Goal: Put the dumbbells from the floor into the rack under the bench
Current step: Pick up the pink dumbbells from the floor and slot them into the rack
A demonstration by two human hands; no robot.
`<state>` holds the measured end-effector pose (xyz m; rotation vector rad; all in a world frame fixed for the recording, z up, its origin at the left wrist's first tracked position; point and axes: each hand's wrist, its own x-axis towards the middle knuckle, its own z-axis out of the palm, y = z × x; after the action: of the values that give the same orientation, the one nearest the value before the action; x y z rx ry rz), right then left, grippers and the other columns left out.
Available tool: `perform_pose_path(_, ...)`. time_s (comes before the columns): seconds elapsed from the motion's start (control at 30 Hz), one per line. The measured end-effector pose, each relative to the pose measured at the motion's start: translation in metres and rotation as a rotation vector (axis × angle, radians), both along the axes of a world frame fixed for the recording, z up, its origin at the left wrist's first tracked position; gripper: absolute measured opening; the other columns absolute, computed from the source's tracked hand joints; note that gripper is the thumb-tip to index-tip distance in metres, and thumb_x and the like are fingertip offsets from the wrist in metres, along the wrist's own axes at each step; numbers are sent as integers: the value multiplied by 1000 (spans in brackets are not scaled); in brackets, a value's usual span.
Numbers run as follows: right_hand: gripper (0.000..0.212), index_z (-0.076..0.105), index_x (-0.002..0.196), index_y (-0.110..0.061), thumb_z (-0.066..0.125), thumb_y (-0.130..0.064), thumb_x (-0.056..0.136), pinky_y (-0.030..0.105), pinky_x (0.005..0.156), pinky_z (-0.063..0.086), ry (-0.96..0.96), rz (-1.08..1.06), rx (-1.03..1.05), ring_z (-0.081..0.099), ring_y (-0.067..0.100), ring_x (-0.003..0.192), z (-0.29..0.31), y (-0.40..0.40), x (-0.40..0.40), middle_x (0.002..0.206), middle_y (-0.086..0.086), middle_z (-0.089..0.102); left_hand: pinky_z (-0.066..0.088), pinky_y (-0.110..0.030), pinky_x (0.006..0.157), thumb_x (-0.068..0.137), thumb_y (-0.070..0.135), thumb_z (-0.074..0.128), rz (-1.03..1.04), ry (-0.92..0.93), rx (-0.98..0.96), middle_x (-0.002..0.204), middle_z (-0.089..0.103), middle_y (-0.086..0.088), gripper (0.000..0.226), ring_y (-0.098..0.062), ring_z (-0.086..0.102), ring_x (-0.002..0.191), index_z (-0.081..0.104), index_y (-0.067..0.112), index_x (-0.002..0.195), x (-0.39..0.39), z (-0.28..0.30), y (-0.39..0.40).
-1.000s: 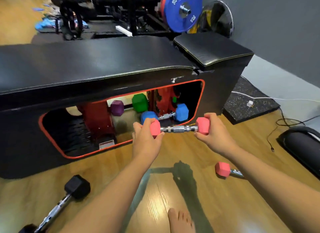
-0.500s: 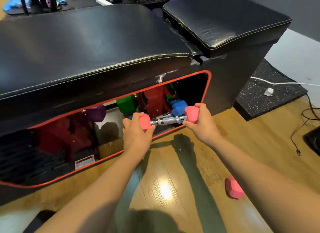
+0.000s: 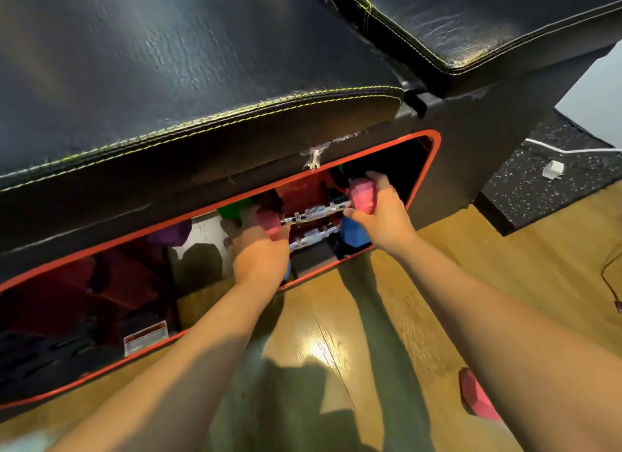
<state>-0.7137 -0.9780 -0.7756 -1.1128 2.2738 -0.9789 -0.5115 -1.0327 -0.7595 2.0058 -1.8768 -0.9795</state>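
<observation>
From the head camera, your left hand [image 3: 261,249] and right hand [image 3: 378,212] each clasp one pink hexagonal end of a small dumbbell with a knurled chrome handle [image 3: 314,213], so the bar hangs between them and you can steer both ends at once through the red-rimmed opening [image 3: 422,185] in the side of the black padded bench [image 3: 202,81]. The dumbbell is already inside that opening, in front of the red rack [image 3: 303,190] and just above a blue-headed dumbbell [image 3: 353,234] that lies there with its own chrome handle showing. Its long axis runs left to right, roughly along the bench, with the right end tipped a little higher and deeper in. That two-ended grip likely serves to keep the bar level with the rack's cradle as you lower it. Further left in the rack sit a green head [image 3: 234,209] and a purple head [image 3: 171,232]. Another pink dumbbell [image 3: 476,401] waits on the wooden floor [image 3: 336,333], beside your right forearm.
</observation>
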Motion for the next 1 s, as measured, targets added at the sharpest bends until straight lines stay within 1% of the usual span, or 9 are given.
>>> perform_pose_path(0.13,76,34,142,-34,77,-21,81,51,98,50,-116,9,6,59,32,110,-10,-20,-6,130,12,51,46,-39,82,93,58,48,-37,-98,35,113,61,-19,56,-37,55,110,63,5,106,-5,-5,-5)
perform_pose_path(0.23,84,31,144,-32,82,-32,77,52,100,47,-72,45,41,53,35,118,-8,-23,-7,137,14,46,48,-39,82,85,70,50,-67,-144,57,110,59,-13,72,-36,55,111,61,4,111,-8,-6,-5)
perform_pose_path(0.3,96,26,147,-31,87,-35,72,52,102,45,-21,74,79,46,38,124,-7,-21,-6,143,15,37,47,-40,88,87,61,59,-93,-174,64,120,53,-14,61,-38,48,120,58,5,112,-9,-4,-4)
perform_pose_path(0.4,98,21,150,-27,85,-35,75,50,102,44,45,70,94,45,39,124,-10,-20,-3,143,15,36,43,-44,98,88,46,64,-72,-149,30,139,34,-20,63,-41,34,133,43,10,135,-9,6,-2)
perform_pose_path(0.53,94,22,150,-19,82,-34,79,48,101,45,137,27,151,46,40,124,-11,-25,1,143,17,35,43,-38,90,92,53,56,-90,-158,153,113,48,-17,63,-35,47,121,54,0,125,-11,-1,-8)
perform_pose_path(0.7,90,22,151,-19,79,-28,81,47,102,42,157,31,146,43,41,126,-13,-28,6,146,16,32,40,-38,99,91,62,51,-62,-189,232,131,50,-18,72,-33,47,126,46,5,135,-11,-10,-13)
perform_pose_path(0.87,91,23,151,-21,79,-24,80,48,105,41,125,27,123,41,40,128,-13,-28,5,148,15,31,48,-38,81,76,78,48,-42,-251,121,120,56,-17,73,-37,53,112,55,9,98,-9,-21,-14)
perform_pose_path(0.93,90,24,151,-21,80,-23,79,48,105,40,117,25,118,41,40,128,-13,-28,4,148,15,32,48,-41,82,74,75,53,-55,-261,55,126,52,-18,77,-39,50,116,47,11,117,-7,-22,-15)
perform_pose_path(1.0,90,25,150,-22,80,-24,79,48,105,40,116,24,121,41,40,128,-12,-28,4,147,15,32,46,-46,87,76,64,64,-63,-223,-16,138,41,-19,90,-42,42,125,19,21,141,-5,-21,-15)
